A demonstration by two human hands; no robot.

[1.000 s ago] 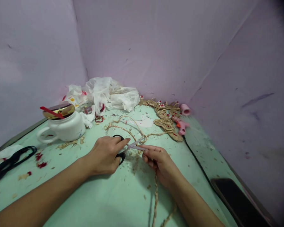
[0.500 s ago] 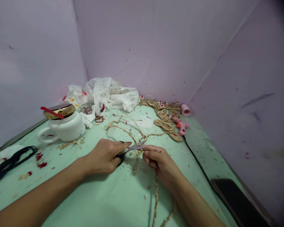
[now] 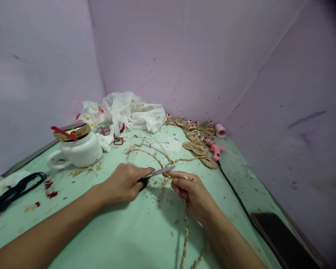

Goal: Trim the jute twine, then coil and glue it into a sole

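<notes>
My left hand (image 3: pixel 124 183) is closed around the black handles of a pair of scissors (image 3: pixel 156 173), whose blades are shut and point right. My right hand (image 3: pixel 190 190) is closed on a braided jute rope (image 3: pixel 185 231), pinching it just under the blade tips. The rope runs from my right hand down toward the near table edge. Another stretch of the rope (image 3: pixel 148 150) loops away across the pale green table (image 3: pixel 123 231) behind the scissors. Frayed fibre bits (image 3: pixel 159 185) lie scattered beneath the blades.
A white mug (image 3: pixel 77 151) with a gold lid and red stick stands at left. Crumpled white plastic bags (image 3: pixel 131 112) lie at the back. Coiled jute pieces (image 3: pixel 197 147), a pink glue gun (image 3: pixel 215 148) and pink spool (image 3: pixel 220 130) sit back right. A phone (image 3: pixel 282 239) lies right, black straps (image 3: pixel 14 188) left.
The scissor blades have closed at the rope, and my left hand has squeezed the handles together. My right hand has stayed on the rope, shifting slightly.
</notes>
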